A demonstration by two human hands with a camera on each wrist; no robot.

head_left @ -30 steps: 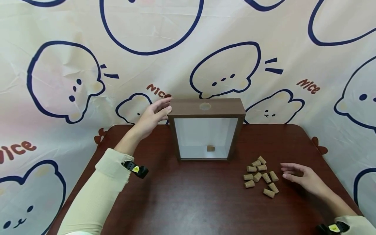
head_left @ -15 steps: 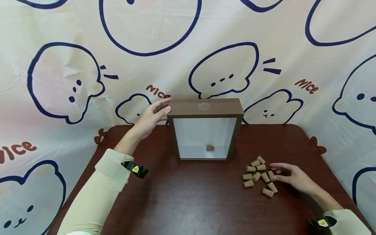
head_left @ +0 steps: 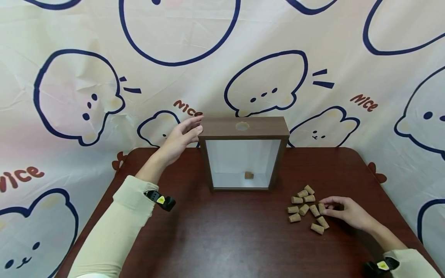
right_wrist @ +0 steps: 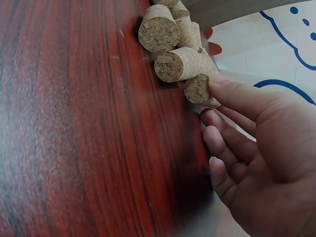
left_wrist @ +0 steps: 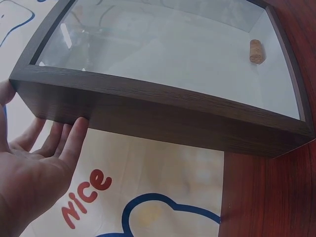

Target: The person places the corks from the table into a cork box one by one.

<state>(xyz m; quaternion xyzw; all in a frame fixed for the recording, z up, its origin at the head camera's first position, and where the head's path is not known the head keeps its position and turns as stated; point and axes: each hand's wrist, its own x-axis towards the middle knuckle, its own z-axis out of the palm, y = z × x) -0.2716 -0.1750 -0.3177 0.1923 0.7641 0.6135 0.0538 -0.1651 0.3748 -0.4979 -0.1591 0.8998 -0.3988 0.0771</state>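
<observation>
A shallow brown wooden frame box [head_left: 245, 127] with a clear front stands upright on the table, a round hole [head_left: 242, 126] in its top. One cork [left_wrist: 255, 51] lies inside on its white floor. My left hand [head_left: 176, 139] rests at the box's upper left corner, fingertips touching the side near the back edge in the left wrist view. At the right, my right hand [head_left: 347, 212] pinches a cork [right_wrist: 198, 89] between thumb and fingers, at the edge of a group of loose corks [head_left: 304, 209].
The dark red table [head_left: 226, 231] ends at a patterned cloth backdrop [head_left: 194, 88] just behind the box. Two corks lie nearest the front, one of them this cork [head_left: 317, 228]. Each wrist carries a small black camera [head_left: 169, 203].
My right hand has moved left to the cork group, and its fingers have closed on the rightmost cork. The left hand and the box have stayed in place.
</observation>
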